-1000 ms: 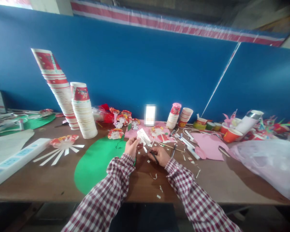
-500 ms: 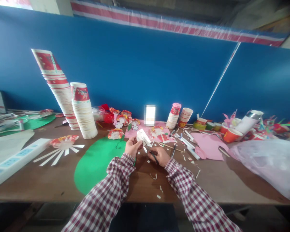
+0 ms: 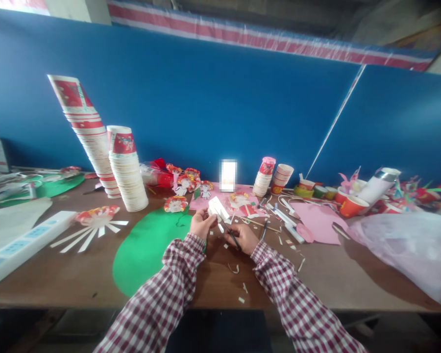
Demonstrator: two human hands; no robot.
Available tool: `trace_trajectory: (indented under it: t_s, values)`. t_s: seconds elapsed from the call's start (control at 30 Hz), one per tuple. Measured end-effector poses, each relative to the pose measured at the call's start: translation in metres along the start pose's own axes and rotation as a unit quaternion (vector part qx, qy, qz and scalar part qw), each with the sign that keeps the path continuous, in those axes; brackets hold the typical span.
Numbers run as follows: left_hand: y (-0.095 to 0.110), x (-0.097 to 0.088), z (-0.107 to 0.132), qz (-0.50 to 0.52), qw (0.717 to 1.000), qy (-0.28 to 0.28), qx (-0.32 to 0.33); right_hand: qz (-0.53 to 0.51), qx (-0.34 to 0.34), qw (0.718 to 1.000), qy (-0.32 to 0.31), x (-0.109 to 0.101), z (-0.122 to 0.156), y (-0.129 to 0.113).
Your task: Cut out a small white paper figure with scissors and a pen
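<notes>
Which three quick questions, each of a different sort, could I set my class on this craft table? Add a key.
1. Multiple choice: what does the right hand hold?
A) a paper cup
B) scissors
C) a plastic bag

2. True or false: the white power strip lies towards the left side of the picture.

3. Fill in the missing colour: the left hand holds a ____ piece of paper.

Key: 1 B; 2 true; 3 white.
</notes>
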State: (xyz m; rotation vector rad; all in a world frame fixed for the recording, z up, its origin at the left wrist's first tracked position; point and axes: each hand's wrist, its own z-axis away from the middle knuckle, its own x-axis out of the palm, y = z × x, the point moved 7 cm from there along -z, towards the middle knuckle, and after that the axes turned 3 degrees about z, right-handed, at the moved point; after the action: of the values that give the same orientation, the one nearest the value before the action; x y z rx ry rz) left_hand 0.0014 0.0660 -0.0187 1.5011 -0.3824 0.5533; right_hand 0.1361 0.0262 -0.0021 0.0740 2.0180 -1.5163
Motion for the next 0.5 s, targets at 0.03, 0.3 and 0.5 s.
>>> trace_trajectory:
  t_s: [0.03, 0.3, 0.5]
  values:
    - [0.000, 0.000, 0.000, 0.001, 1.000, 0.000, 0.000, -0.002, 0.001, 1.000, 0.000, 0.000, 0.000, 0.000]
    - [0.005, 0.000, 0.004, 0.026, 0.999, 0.023, -0.005, -0.019, 0.021, 1.000, 0.012, -0.002, 0.001, 0.000]
    - [0.013, -0.013, 0.000, 0.054, 0.995, 0.079, 0.013, -0.034, 0.037, 0.998, 0.026, -0.006, 0.001, -0.003]
